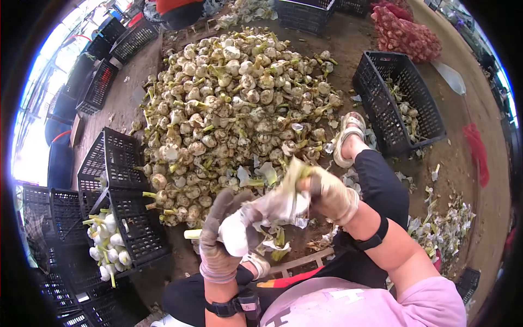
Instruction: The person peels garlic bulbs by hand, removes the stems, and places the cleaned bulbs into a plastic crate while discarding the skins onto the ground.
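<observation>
A white garlic bulb (234, 235) with a pale stem pointing left lies in my gloved left hand (218, 240), whose fingers are wrapped round it. My gloved right hand (329, 195) is closed on loose skin (291, 188) that stretches towards the bulb, partly blurred. Both hands are above my lap, in front of a large heap of unpeeled garlic (234, 109). Scraps of pale skin lie on the ground beneath them.
At the left, a black crate (141, 229) holds clean white garlic (109, 245). Another black crate (376, 101) with some garlic stands at the right. Behind it is a red net sack (406, 35). Peelings (452, 229) are scattered at the right. A person in red (177, 6) is at the top.
</observation>
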A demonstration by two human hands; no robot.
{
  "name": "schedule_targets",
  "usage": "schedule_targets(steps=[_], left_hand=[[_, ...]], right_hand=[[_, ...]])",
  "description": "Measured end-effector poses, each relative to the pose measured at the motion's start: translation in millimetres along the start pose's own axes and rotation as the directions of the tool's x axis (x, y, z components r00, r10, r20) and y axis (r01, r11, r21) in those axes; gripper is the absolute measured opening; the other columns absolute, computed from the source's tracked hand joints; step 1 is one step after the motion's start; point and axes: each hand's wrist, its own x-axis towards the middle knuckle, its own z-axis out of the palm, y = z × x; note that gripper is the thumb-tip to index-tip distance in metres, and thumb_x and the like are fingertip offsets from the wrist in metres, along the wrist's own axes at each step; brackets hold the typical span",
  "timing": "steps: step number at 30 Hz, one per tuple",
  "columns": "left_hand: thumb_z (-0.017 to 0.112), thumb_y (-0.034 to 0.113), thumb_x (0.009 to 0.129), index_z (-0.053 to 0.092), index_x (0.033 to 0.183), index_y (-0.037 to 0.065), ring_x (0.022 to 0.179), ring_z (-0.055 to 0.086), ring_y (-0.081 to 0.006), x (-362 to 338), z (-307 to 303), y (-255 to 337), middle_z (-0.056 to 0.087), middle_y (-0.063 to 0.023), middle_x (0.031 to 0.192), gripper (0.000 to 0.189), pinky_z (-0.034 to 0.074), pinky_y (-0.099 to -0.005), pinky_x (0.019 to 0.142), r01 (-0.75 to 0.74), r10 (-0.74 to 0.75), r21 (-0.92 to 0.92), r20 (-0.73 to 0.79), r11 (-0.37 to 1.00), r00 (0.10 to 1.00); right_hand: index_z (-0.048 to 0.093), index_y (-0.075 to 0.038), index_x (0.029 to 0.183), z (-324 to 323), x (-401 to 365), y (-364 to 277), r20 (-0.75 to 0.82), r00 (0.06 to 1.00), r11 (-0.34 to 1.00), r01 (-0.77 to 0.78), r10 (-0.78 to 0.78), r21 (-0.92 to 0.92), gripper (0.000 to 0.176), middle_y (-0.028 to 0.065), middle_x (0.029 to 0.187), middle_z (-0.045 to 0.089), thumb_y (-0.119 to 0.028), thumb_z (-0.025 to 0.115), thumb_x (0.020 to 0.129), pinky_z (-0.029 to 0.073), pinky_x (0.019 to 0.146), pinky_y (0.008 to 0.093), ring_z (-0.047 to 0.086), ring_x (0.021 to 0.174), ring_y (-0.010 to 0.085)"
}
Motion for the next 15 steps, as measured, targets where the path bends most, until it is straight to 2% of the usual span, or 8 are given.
schedule_targets(steps=[2,4,6,8,10,11,13,15], left_hand=[[0.048,0.039,0.089,0.042,0.132,0.005,0.115,0.049,-0.0308,3.7,-4.2,5.8,0.046,-0.0197,0.131,0.055,0.044,-0.0418,0.094,-0.036,0.033,-0.060,-0.059,0.998,0.998],[0.046,0.040,0.089,0.039,0.135,0.008,0.124,0.041,-0.0328,6.1,-15.8,11.8,0.039,-0.0183,0.137,0.056,0.039,-0.0464,0.100,-0.090,0.071,-0.144,-0.134,0.986,0.988],[0.044,0.039,0.089,0.038,0.135,0.007,0.125,0.039,-0.0346,6.5,-19.0,16.3,0.036,-0.0178,0.140,0.056,0.033,-0.0489,0.104,-0.133,0.084,-0.415,-0.133,0.900,0.988],[0.044,0.036,0.088,0.037,0.136,0.006,0.129,0.035,-0.0336,8.6,-26.9,16.1,0.035,-0.0178,0.141,0.057,0.026,-0.0492,0.107,-0.132,0.098,-0.437,-0.099,0.890,0.990],[0.035,0.036,0.093,0.030,0.139,0.006,0.129,0.034,-0.0310,9.0,-28.7,15.4,0.032,-0.0167,0.143,0.055,0.028,-0.0526,0.105,-0.089,0.063,-0.375,-0.081,0.923,0.995],[0.040,0.035,0.089,0.032,0.137,0.001,0.129,0.034,-0.0291,8.5,-27.5,16.5,0.033,-0.0163,0.142,0.060,0.028,-0.0487,0.106,-0.048,0.013,-0.353,-0.102,0.934,0.995],[0.048,0.029,0.085,0.034,0.133,-0.008,0.129,0.035,-0.0266,5.9,-20.3,12.6,0.038,-0.0197,0.138,0.062,0.033,-0.0405,0.103,0.035,-0.098,-0.367,-0.155,0.930,0.983],[0.048,0.023,0.084,0.036,0.129,-0.012,0.118,0.047,-0.0268,3.8,-20.6,-3.0,0.046,-0.0218,0.130,0.058,0.047,-0.0360,0.090,0.125,-0.226,-0.421,-0.199,0.898,0.953]], right_hand=[[0.061,0.001,0.098,-7.6,-13.0,-0.8,0.121,0.974,0.946,-0.149,0.190,-0.287,0.031,0.0093,0.092,0.063,-0.021,0.065,0.077,0.046,0.081,0.0291,0.060,0.081,0.0190],[0.059,0.001,0.103,-7.1,-23.8,5.2,0.237,0.971,0.999,-0.039,0.029,0.036,0.040,0.0098,0.096,0.061,-0.022,0.069,0.073,0.046,0.079,0.0272,0.059,0.082,0.0196],[0.059,0.002,0.102,-20.1,-26.6,10.5,0.030,0.898,0.793,-0.402,0.438,0.457,0.041,0.0128,0.096,0.061,-0.023,0.070,0.071,0.047,0.078,0.0323,0.060,0.087,0.0217],[0.055,0.002,0.099,-10.2,-9.4,3.3,0.609,0.791,0.978,0.080,0.056,-0.195,0.045,0.0136,0.084,0.063,-0.025,0.074,0.068,0.049,0.067,0.0364,0.062,0.076,0.0279],[0.053,0.002,0.107,5.5,-6.4,8.1,0.365,0.806,0.264,0.266,0.466,-0.927,0.059,0.0160,0.080,0.061,-0.030,0.076,0.064,0.049,0.066,0.0375,0.062,0.075,0.0331],[0.041,-0.007,0.129,11.7,-1.3,14.1,0.211,0.804,-0.127,0.333,0.556,-0.934,0.080,0.0191,0.099,0.060,-0.028,0.075,0.060,0.047,0.083,0.0416,0.058,0.095,0.0360],[0.043,-0.007,0.127,19.5,2.2,18.8,0.395,0.913,-0.084,0.403,0.104,-0.911,0.078,0.0183,0.105,0.059,-0.025,0.075,0.058,0.045,0.086,0.0438,0.054,0.103,0.0364],[0.047,-0.009,0.123,29.9,10.8,-0.2,0.581,0.772,0.021,0.606,-0.259,-0.795,0.072,0.0169,0.110,0.057,-0.021,0.073,0.058,0.045,0.087,0.0441,0.053,0.105,0.0365]])
